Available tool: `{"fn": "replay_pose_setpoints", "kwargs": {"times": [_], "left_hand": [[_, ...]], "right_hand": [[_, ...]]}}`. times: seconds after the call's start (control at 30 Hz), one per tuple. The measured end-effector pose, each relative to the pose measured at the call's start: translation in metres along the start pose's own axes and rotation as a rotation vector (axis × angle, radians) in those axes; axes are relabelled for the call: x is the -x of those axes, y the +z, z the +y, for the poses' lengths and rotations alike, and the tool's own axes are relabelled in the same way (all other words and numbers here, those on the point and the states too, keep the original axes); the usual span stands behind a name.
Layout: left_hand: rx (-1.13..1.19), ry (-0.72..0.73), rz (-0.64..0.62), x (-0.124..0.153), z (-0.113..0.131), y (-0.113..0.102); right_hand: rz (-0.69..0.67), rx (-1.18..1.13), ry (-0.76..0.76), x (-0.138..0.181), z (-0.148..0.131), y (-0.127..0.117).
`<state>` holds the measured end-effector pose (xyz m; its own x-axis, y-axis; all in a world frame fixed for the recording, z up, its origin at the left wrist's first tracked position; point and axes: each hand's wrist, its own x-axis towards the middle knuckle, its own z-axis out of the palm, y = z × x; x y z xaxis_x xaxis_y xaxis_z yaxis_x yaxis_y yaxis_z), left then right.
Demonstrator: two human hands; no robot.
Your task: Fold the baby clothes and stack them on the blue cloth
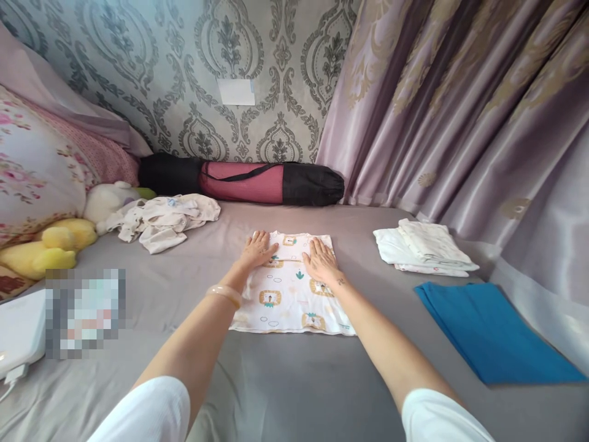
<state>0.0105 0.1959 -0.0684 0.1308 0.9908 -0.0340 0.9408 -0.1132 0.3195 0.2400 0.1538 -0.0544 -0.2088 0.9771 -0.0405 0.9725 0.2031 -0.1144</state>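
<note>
A white cloth garment (294, 301) printed with lion faces lies spread on the grey bed sheet (299, 380) in front of me. Its far part is folded over, making a band across the top. My left hand (258, 250) rests flat on the far left corner, fingers stretched out. On the far right part lies my right hand (321, 261), palm down with fingers extended. Neither hand grips the fabric. My forearms cover some of the garment's side edges.
Folded white clothes (426, 248) are stacked at the right, beside a folded blue cloth (497, 331). A crumpled pale garment (168, 218) lies at the left, near yellow plush toys (59, 245). Along the wall stretches a black and red bag (243, 181). A white device (23, 328) sits far left.
</note>
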Motion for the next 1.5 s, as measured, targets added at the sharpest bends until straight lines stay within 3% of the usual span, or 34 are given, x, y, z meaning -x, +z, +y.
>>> {"fn": "replay_pose_setpoints", "kwargs": {"times": [0.17,0.23,0.33,0.47,0.57,0.67,0.77,0.9,1.03,1.13,1.23,1.37,1.5], "left_hand": [[0.073,0.023,0.102,0.015,-0.019,-0.010],[0.026,0.044,0.130,0.033,-0.021,-0.010],[-0.032,0.028,0.069,0.064,-0.014,-0.006],[-0.077,-0.005,0.037,0.092,0.000,0.002],[-0.084,-0.017,0.099,0.098,0.001,0.009],[-0.080,-0.019,0.149,0.098,-0.004,0.015],[-0.082,-0.021,0.181,0.098,-0.007,0.019],[-0.094,-0.037,0.143,0.099,-0.006,0.017],[-0.103,-0.029,0.144,0.101,-0.004,0.013],[-0.138,-0.030,0.185,0.102,0.001,0.009],[-0.183,0.019,0.218,0.104,0.008,0.005],[-0.200,0.082,0.139,0.107,0.014,0.003],[-0.214,0.088,0.107,0.109,0.014,0.003]], "right_hand": [[-0.039,-0.083,0.020,-0.005,-0.002,-0.016],[0.019,-0.103,-0.047,-0.011,-0.016,-0.022],[0.062,-0.126,-0.239,-0.027,-0.049,-0.025],[0.054,-0.128,-0.424,-0.054,-0.098,-0.017],[0.067,-0.119,-0.435,-0.071,-0.121,-0.004],[-0.003,-0.112,-0.390,-0.080,-0.129,0.010],[-0.090,-0.116,-0.364,-0.082,-0.130,0.017],[-0.106,-0.200,-0.357,-0.078,-0.124,0.005],[0.063,-0.207,-0.284,-0.057,-0.104,-0.009],[0.150,-0.132,-0.197,-0.040,-0.086,-0.007],[0.041,-0.097,-0.148,-0.034,-0.074,0.002],[-0.061,-0.134,-0.139,-0.034,-0.063,0.002],[0.154,-0.092,-0.040,-0.024,-0.046,-0.001]]}}
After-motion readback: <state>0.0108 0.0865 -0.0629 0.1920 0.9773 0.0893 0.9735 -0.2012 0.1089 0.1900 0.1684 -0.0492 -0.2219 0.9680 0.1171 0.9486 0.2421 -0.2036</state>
